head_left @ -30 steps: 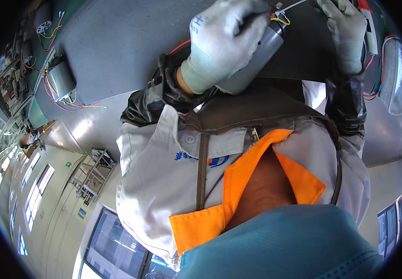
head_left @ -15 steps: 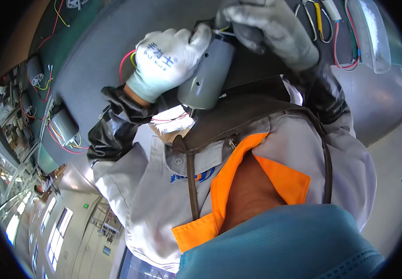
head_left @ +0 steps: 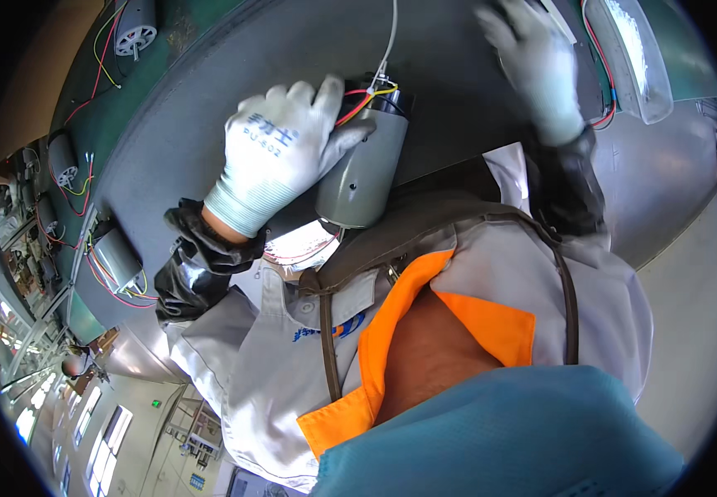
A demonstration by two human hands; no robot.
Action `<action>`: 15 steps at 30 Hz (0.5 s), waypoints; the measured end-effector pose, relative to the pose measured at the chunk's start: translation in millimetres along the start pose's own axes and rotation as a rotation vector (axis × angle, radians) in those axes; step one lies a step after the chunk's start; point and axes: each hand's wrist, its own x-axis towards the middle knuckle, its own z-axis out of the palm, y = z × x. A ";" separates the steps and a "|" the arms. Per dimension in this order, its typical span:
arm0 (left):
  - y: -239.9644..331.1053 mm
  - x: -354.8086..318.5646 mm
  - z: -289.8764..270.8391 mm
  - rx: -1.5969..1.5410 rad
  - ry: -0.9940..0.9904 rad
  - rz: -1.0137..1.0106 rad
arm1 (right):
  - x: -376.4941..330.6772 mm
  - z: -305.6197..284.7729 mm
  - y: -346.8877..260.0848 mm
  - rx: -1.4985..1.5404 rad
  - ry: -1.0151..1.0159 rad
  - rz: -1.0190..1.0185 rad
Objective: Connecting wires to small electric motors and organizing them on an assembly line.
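Observation:
A grey cylindrical motor (head_left: 362, 178) lies on the dark work surface close to my body, its wired end facing away from me. My left hand (head_left: 280, 149), in a white glove, rests against its left side. Red, yellow and black wires (head_left: 362, 108) run from the motor's end into the closed thumb and fingers of that hand. A thin white cable tie (head_left: 391, 41) loops at the wires, and its long tail stretches toward the far edge. Off to the right, my gloved right hand (head_left: 540, 74) is apart from the motor, blurred, with stretched fingers and nothing visible in them.
A clear plastic tray (head_left: 656, 91) holding white strips stands at the right, beside red wires (head_left: 603, 74). More motors with wires sit on the left: one at the far side (head_left: 135, 25), a dark one (head_left: 62, 157) and a nearer grey one (head_left: 118, 255).
My right hand has left the wired end of the motor and moved right. My left hand has shifted slightly, with the wires now showing at its thumb. The cable tie's long tail is now visible.

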 end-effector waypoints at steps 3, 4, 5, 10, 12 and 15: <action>-15.0 7.6 2.7 -0.254 0.127 0.010 | -55.3 15.1 36.5 -0.349 -0.072 0.108; -20.5 18.7 4.1 -0.308 0.104 0.052 | -73.5 20.3 44.2 -0.343 -0.020 0.028; -37.3 22.0 12.4 -0.332 0.103 0.200 | -76.3 13.1 39.9 -0.235 -0.032 -0.046; -42.9 49.0 20.4 -1.138 -0.158 -0.013 | -124.0 -33.9 10.1 -0.087 -0.315 0.038; -54.3 46.0 22.2 -1.406 -0.188 -0.041 | -123.0 -38.7 16.0 -0.246 -0.496 0.114; -77.1 37.4 69.4 -1.504 0.143 0.228 | -110.6 -34.1 48.0 0.550 -0.366 0.265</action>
